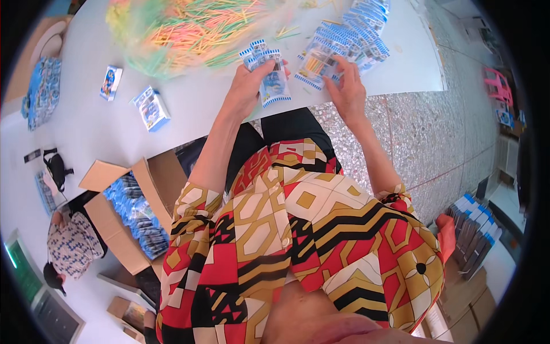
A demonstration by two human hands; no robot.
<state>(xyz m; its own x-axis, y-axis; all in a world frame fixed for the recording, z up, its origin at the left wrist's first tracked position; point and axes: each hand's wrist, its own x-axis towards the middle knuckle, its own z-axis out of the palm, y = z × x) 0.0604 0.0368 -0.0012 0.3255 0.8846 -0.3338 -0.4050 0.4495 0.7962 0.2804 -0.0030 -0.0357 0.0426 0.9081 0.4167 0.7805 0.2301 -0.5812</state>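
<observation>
the fan of small blue-and-white packets (264,62) sits in the left hand (250,80), fingers closed around it just above the near edge of the white table (189,109); each packet seems to show coloured sticks through a clear window, though the detail is blurred. the right hand (345,86) is spread flat, fingers wide, resting on the near end of a long heap of the same packets (344,40) that runs toward the far right of the table, and holds nothing that can be made out. judging from how things lie, a good share of packets is already gathered into that heap and into the open cardboard box (134,212) at the person's left, which looks well filled, while a large loose mound of coloured sticks (189,28) remains on the far side, so plenty looks left to handle. two small printed boxes (150,108) lie apart on the left of the table, and a blue bundle (41,92) lies at its left end. nothing stands between the hands and the heap; the stick mound lies close behind them.
</observation>
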